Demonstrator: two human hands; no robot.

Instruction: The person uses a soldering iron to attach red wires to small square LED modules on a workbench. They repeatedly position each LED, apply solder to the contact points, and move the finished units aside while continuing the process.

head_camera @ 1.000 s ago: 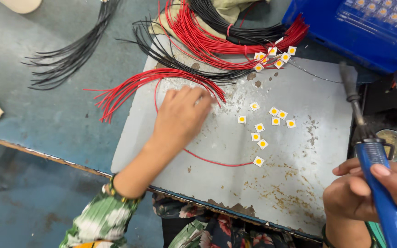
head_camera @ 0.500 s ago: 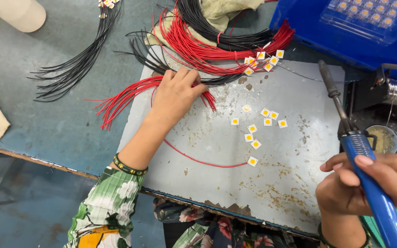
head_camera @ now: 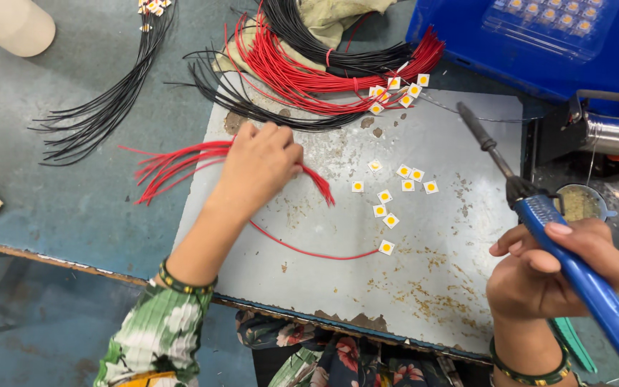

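Electronics workshop: soldering iron [head_camera: 539,215], solder spool [head_camera: 610,134], cut wire bundles [head_camera: 324,64], scorched bench plate [head_camera: 431,272].

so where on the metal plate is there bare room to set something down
Bare patch on the metal plate between the single red wire and right hand. Crowded: the small square chips, and the bundle of red wires under the left hand.

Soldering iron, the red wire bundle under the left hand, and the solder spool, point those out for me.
soldering iron [head_camera: 582,276], head view, on its blue handle below the right hand's thumb.
red wire bundle [head_camera: 173,161], head view, on the loose strands left of the left hand.
solder spool [head_camera: 610,134], head view, on its wound silver middle.
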